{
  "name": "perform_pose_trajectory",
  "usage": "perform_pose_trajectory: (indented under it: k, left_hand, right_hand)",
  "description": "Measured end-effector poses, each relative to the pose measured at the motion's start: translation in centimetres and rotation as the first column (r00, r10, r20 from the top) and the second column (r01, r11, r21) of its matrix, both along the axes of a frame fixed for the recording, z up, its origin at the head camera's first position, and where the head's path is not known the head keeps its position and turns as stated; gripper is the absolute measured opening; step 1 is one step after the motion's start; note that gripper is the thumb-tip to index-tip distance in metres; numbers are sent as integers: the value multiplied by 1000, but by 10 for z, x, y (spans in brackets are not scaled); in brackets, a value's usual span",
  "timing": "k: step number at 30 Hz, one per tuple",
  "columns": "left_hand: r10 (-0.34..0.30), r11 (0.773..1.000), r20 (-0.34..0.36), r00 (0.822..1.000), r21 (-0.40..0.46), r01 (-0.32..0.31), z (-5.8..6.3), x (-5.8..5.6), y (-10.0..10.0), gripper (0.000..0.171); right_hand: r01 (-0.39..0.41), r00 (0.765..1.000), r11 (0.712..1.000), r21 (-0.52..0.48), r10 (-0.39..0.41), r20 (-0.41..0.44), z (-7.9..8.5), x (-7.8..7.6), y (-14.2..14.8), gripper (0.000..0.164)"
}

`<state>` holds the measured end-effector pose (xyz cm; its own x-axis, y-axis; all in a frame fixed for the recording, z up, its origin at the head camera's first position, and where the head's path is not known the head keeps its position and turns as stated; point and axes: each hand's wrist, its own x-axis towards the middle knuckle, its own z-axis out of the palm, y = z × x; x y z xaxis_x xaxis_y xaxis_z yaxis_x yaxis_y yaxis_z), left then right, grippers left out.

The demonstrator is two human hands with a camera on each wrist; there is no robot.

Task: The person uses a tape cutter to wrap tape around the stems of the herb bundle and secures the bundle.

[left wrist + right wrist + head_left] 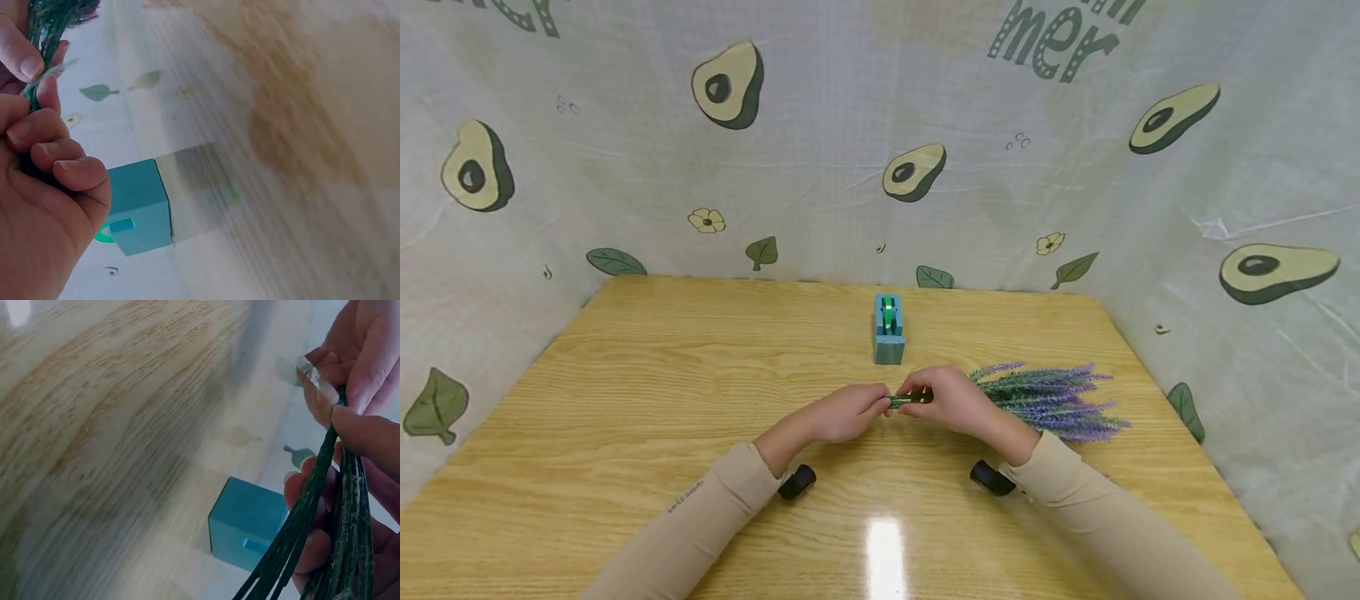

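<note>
A bunch of lavender, apparently artificial (1060, 404), lies with its purple heads to the right and its stems to the left. My right hand (955, 400) holds the green stems (315, 481) between thumb and fingers. My left hand (850, 412) grips the stem ends, its fingers curled round them. In the right wrist view, a short piece of clear tape (319, 381) sticks out by the left fingers at the stems. Behind the hands stands a blue tape dispenser (889, 348) with a green roll (888, 312). The stem tips are hidden inside the left hand.
The wooden table (700, 358) spreads out on both sides of the hands. A white curtain (820, 125) printed with avocados and leaves hangs behind it and along the sides. Each wrist carries a black camera (797, 482).
</note>
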<state>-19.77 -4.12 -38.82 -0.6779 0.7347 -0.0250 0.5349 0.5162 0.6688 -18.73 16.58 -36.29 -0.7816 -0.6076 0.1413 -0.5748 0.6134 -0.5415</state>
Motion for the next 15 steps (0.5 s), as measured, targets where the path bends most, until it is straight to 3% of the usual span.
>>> perform_pose_trajectory:
  k: [3,9,15]
  left_hand:
    - [10,998,47,999,55,-13,-2,0,-1,17]
    - [37,988,174,984,143,-62,-4,0,-2,30]
    - [34,988,143,989,147,-56,-7,0,-2,27]
  right_hand:
    - [-5,1000,1000,-3,5,-25,-1,0,-1,12]
    - [-11,1000,1000,-1,11,-12,-1,-1,-1,13]
    - [-41,999,999,11,41,7,1,-2,2,19]
